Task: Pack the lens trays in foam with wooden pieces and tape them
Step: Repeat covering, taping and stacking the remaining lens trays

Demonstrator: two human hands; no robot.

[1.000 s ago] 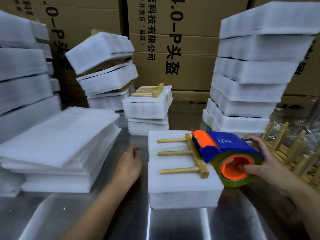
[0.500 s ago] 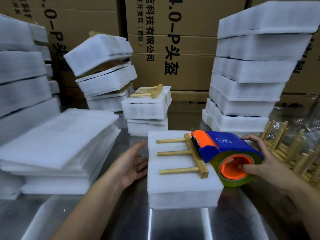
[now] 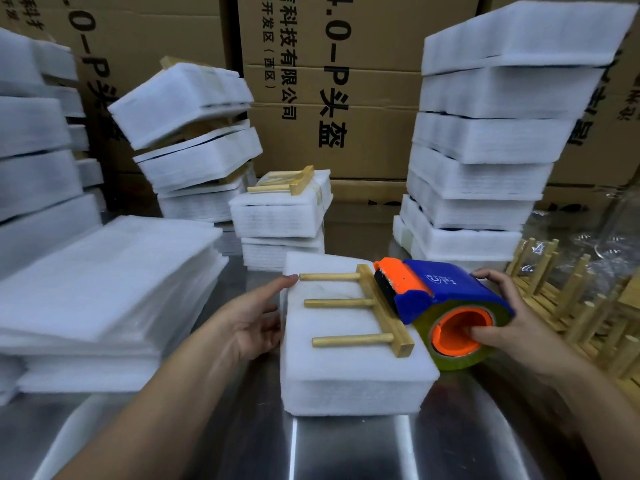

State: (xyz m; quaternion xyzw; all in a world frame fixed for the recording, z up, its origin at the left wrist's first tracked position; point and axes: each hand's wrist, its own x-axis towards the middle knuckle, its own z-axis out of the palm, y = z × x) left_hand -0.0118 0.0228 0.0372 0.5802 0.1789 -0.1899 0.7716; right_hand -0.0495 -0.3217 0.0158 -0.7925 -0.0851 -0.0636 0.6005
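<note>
Head view showed the foam pack (image 3: 346, 368) on the metal surface (image 3: 346, 452), a wooden piece (image 3: 381, 303) lying on top. Left hand (image 3: 252, 320), grip spread, was at its left edge; right hand (image 3: 512, 323) clutched the tape dispenser (image 3: 446, 289) against the wooden piece

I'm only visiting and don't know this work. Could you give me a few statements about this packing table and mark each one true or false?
1. The right hand grips the tape dispenser. True.
2. The wooden piece lies under the foam block. False: it lies on top of it.
3. The left hand holds a roll of tape. False: it holds nothing, its fingers straight beside the block's left edge.
4. The wooden piece has three pegs. True.
5. The pile of wooden pieces sits at the far left. False: it sits at the right, beyond the right hand.
</note>
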